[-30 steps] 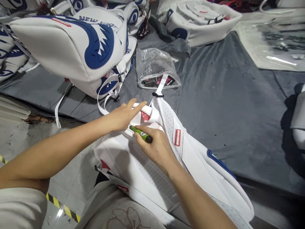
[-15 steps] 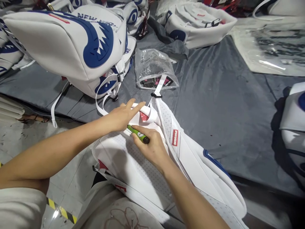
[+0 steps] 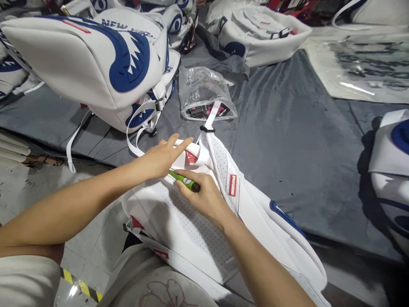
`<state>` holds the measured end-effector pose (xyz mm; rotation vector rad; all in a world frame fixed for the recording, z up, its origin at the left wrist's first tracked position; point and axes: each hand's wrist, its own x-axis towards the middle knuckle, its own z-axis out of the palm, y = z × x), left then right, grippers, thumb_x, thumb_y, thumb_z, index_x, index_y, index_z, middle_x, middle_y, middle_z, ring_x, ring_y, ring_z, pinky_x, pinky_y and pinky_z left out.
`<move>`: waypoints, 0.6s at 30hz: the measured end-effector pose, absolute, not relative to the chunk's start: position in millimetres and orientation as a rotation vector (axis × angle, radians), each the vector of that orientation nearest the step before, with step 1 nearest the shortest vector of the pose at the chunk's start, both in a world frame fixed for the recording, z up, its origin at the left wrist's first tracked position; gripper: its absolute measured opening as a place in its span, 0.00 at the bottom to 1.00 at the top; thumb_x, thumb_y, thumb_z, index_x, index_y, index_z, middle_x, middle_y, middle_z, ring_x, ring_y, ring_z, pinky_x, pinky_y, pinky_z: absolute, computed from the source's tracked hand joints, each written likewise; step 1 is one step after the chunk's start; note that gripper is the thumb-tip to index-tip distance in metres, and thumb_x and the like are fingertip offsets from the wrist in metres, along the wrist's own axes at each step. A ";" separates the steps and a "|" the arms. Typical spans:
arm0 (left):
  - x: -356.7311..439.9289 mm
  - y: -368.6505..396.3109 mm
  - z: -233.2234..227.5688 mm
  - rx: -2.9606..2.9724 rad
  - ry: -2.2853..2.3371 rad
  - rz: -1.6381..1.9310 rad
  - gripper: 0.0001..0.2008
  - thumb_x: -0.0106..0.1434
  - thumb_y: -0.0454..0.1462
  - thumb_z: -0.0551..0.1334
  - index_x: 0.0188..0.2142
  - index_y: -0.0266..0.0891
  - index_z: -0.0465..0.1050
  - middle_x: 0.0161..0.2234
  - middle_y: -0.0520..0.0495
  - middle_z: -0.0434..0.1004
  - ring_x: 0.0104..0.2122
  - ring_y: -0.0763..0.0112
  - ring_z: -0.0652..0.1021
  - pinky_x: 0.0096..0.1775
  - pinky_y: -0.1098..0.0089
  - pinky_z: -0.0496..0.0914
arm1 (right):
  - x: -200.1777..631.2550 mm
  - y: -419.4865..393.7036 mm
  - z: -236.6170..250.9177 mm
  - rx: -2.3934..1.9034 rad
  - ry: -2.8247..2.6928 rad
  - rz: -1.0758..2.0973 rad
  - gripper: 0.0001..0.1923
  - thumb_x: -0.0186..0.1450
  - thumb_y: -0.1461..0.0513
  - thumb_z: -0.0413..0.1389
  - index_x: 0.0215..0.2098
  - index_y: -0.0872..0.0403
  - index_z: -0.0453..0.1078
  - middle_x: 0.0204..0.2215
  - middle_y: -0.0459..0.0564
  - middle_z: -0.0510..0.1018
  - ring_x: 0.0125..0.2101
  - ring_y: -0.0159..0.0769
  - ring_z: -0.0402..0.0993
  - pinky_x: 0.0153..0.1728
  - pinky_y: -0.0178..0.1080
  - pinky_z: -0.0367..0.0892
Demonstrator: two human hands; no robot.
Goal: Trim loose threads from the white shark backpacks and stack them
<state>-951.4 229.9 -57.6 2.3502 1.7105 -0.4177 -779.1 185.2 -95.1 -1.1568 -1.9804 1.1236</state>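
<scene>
A white backpack [image 3: 255,221] lies with its dotted back panel up, across my lap and the table edge. My right hand [image 3: 204,194] is closed round a green marker pen [image 3: 185,180] with a dark end. The pen's far tip meets the white fabric beside my left hand, where the hand partly hides it. My left hand [image 3: 161,158] lies on the top of the backpack with fingers stretched out and spread. Close to its fingertips are the white top handle and a red patch [image 3: 191,157]. A red label [image 3: 233,185] sits on the shoulder strap.
A large white and blue backpack [image 3: 86,64] stands on the grey cloth-covered table [image 3: 265,128] at left. A clear plastic bag [image 3: 204,87] lies ahead. More white bags are at the back [image 3: 265,40] and right edge [image 3: 388,170]. Plastic sheeting [image 3: 361,64] lies back right.
The whole view has shifted slightly. Both hands keep nearly the same place on the backpack, and the pen stays in my right hand.
</scene>
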 end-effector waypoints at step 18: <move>-947.7 223.1 -53.1 2.396 1.731 -0.407 0.53 0.52 0.17 0.51 0.73 0.48 0.35 0.73 0.33 0.42 0.58 0.48 0.72 0.45 0.61 0.76 | -731.0 358.2 -65.5 -1.597 -2.411 0.081 0.17 0.62 0.70 0.52 0.46 0.55 0.76 0.46 0.56 0.81 0.48 0.45 0.77 0.47 0.40 0.69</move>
